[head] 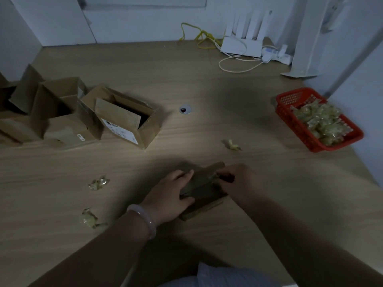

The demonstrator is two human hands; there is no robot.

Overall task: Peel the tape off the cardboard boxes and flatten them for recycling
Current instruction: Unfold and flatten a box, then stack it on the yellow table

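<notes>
Left hand [172, 195]: laid over the left end of the small box [204, 192], fingers curled across its top edge, thumb against the near side. It grips the box and pins it to the table [207, 79]. Pale bracelet [143, 218] on that wrist.

Right hand [235, 183]: on the right end of the same box, fingertips drawn together and pinching a pale bit of tape [214, 176] at the top seam. Light is dim; something dark red shows under the fingers, cannot tell what.

Small box: brown cardboard, lying low and slanted on the near middle of the table, between both hands, directly in front of the person.

Loose around it: near-left wad [89, 218] of crumpled yellowish tape, left wad [99, 183] just beyond it, far wad [232, 144] past the right hand. None touches the box.

Far left: open box [128, 119] with flaps up and a white label on its near face; second open box [60, 108] just beside it on the left, more cardboard behind at the frame edge.

Mid table: round cable hole [185, 109].

Right edge: red basket [298, 129], heaped with crumpled tape.

Far side, against the wall: white router [241, 45], yellow cable [196, 35], power strip [275, 53].
</notes>
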